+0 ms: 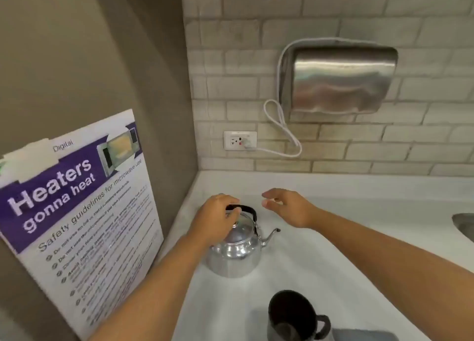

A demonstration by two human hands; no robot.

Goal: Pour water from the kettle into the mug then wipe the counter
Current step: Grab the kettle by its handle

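Note:
A shiny metal kettle (234,253) with a black handle stands upright on the white counter (333,251), its thin spout pointing right. My left hand (218,218) is curled over the kettle's lid and handle, gripping the black handle. My right hand (287,207) hovers just behind and to the right of the kettle, fingers apart, holding nothing. A black mug (292,317) stands near the bottom edge, its handle to the right. A grey cloth (364,335) lies beside the mug at the bottom edge, partly cut off.
A microwave safety poster (77,212) leans on the left wall. On the tiled back wall hang a steel hand dryer (338,80) and a socket (239,140) with its white cord plugged in. A sink edge (464,225) shows at far right.

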